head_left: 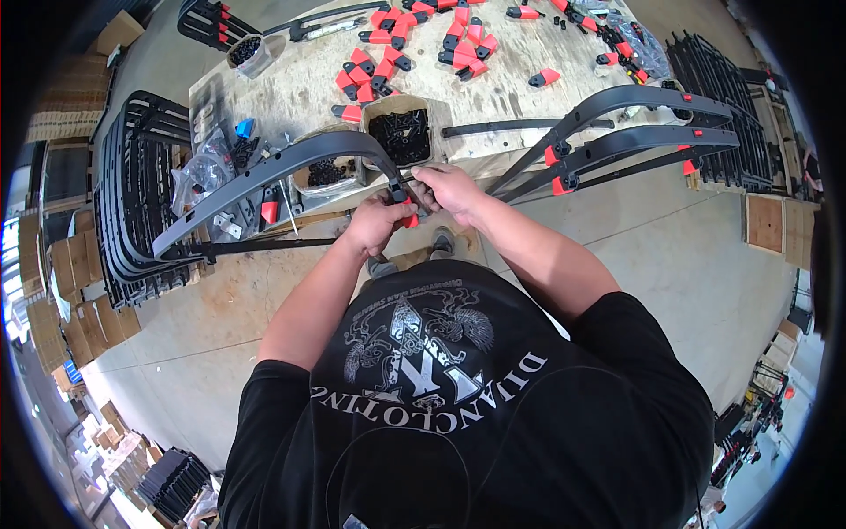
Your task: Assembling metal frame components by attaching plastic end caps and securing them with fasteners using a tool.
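Note:
A black curved tube frame (264,172) arches from the left down to my hands at the table's near edge. My left hand (377,224) is closed round its lower end, the thumb pressing on a red plastic piece (410,218) there. Just right of that end, my right hand (451,192) has thumb and fingers pinched together against the frame's black end. Whatever it pinches is too small to make out. Directly beyond my hands, an open box (438,141) holds many small black parts (401,134). A second box (357,186) of small black parts sits partly behind the arched tube.
Red-and-black plastic pieces (463,51) lie scattered over the wooden table (291,93). Two black curved frames (634,145) with red pieces jut past the table's right side. Black frames are stacked at left (141,176) and right (714,84). A clear plastic bag (204,172) lies left.

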The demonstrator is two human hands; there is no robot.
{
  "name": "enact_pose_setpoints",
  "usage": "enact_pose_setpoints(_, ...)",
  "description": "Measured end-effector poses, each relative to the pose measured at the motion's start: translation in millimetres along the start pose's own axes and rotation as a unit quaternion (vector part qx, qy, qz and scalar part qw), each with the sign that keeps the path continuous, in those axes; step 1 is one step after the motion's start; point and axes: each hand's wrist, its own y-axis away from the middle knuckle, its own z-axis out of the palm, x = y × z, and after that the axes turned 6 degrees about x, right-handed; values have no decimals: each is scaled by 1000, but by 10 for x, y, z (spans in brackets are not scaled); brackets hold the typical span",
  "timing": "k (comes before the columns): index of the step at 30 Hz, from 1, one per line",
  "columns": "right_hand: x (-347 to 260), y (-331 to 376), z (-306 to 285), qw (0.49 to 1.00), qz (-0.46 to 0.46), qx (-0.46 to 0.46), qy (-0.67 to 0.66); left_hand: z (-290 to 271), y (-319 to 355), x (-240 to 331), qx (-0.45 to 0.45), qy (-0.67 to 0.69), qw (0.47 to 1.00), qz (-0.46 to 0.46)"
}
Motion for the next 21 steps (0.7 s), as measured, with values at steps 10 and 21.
enact_pose_setpoints(10,-79,69,37,998,-26,36,45,-2,12,1,18,39,999,-2)
enact_pose_setpoints(21,-80,-31,29,999,-17,-9,49,-53,-27,-26,24,52,998,8)
